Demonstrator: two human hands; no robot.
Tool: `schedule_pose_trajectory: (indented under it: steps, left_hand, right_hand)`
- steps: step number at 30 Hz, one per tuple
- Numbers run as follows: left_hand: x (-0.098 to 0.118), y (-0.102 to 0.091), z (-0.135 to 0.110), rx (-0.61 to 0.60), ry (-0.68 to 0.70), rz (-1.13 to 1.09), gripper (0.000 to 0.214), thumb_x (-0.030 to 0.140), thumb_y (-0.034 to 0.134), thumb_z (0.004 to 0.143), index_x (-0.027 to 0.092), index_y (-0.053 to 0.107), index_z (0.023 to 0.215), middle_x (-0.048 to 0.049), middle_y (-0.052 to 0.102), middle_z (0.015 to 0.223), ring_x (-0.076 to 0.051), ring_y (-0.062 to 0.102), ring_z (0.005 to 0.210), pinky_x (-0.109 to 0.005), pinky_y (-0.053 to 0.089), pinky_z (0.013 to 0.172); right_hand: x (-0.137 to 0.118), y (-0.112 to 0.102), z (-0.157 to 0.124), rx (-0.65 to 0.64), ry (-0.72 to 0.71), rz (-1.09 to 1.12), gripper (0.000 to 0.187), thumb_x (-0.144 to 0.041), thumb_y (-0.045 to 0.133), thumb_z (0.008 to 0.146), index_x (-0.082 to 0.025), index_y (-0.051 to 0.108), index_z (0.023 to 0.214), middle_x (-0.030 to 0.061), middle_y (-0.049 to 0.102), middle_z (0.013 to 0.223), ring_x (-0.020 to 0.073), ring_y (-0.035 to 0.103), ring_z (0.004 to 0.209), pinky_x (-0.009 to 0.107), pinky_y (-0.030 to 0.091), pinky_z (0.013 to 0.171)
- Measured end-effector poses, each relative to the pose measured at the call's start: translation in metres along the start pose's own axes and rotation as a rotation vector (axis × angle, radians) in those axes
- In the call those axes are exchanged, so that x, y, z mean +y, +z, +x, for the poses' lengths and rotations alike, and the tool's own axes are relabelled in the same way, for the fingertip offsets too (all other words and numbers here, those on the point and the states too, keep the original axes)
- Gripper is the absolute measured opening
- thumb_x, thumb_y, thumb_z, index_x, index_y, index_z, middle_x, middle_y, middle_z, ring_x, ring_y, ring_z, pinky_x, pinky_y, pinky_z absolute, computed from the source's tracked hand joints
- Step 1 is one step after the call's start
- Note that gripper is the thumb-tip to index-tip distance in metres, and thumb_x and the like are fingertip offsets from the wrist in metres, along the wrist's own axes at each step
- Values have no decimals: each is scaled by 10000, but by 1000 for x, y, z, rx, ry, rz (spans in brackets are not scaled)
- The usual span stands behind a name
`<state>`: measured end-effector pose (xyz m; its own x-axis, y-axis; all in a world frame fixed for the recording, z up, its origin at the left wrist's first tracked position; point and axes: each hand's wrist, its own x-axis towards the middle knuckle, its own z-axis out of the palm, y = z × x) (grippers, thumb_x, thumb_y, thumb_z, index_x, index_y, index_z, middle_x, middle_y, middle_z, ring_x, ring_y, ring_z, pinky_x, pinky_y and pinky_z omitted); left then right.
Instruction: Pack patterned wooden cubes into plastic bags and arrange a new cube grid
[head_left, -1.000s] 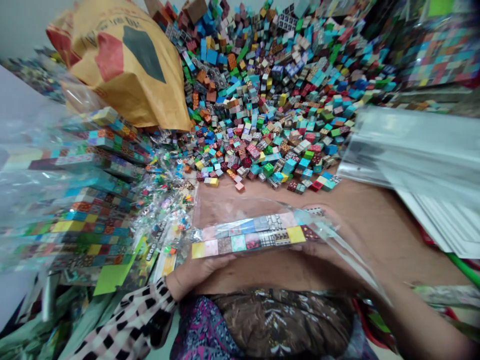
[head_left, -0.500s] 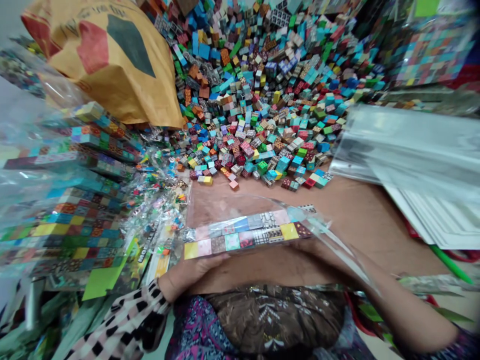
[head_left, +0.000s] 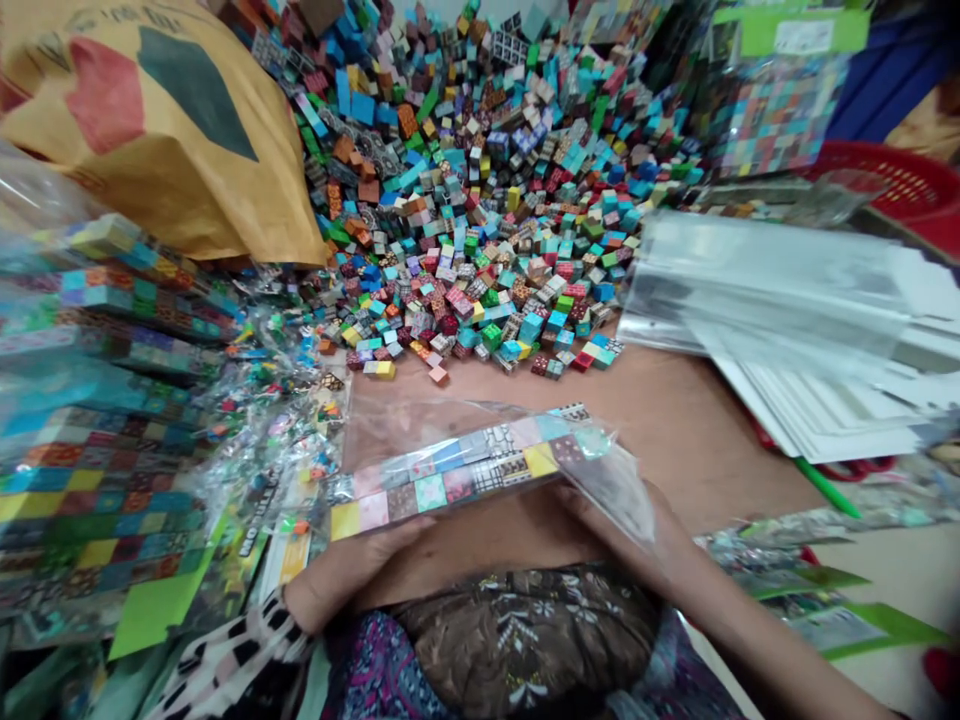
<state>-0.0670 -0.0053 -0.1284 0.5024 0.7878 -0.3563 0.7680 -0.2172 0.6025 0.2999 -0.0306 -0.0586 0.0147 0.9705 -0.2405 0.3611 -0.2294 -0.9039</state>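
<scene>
- A cube strip (head_left: pixel 442 475), two rows of small coloured cubes inside a clear bag (head_left: pixel 442 420), lies across the lower middle of the frame, its long axis rising gently to the right.
- The left hand (head_left: pixel 349 570) is at the strip's lower-left end, its left fingers (head_left: pixel 409 532) lying along the lower edge; grip unclear.
- The right hand (head_left: pixel 600 525) is under the upper-right end, its right fingers (head_left: pixel 574 500) beneath the bag; grip unclear.
- A cube pile (head_left: pixel 465 250) fills the upper middle, beyond the bag.
</scene>
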Motion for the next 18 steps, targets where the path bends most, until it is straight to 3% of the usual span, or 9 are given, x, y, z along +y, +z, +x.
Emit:
schedule_pose_trajectory:
  steps: [5, 9, 13, 18]
  left_hand:
    - [-10, 7, 0, 81, -28, 23, 477, 529, 359, 913, 348, 758, 1101, 32, 725, 1233, -204, 663, 1185, -387, 470, 1095]
    - [-4, 5, 1, 118, -70, -20, 500, 599, 370, 888, 350, 780, 1031, 37, 732, 1213, -205, 668, 1176, -378, 475, 1089]
    - [19, -3, 4, 72, -132, -196, 524, 681, 448, 838, 340, 775, 1067, 40, 713, 1246, -212, 651, 1207, -361, 490, 1076]
    - [57, -16, 10, 26, -370, -415, 642, 761, 541, 745, 269, 771, 1086, -32, 713, 1251, -279, 634, 1233, -441, 461, 1115]
  right_hand:
    - [4, 22, 2, -149, 240, 237, 341, -526, 614, 805, -186, 631, 783, 63, 679, 685, 131, 576, 502, 257, 456, 459]
    - [-5, 37, 2, -160, 365, 339, 405, -581, 636, 747, -177, 611, 735, 43, 639, 592, 116, 544, 454, 242, 416, 434]
    - [-27, 42, 2, -151, 415, 366, 374, -526, 698, 650, -169, 625, 736, 34, 643, 595, 108, 544, 485, 232, 410, 462]
    - [-35, 47, 3, -168, 447, 393, 401, -586, 641, 709, -189, 596, 672, 40, 631, 556, 121, 549, 475, 241, 408, 461]
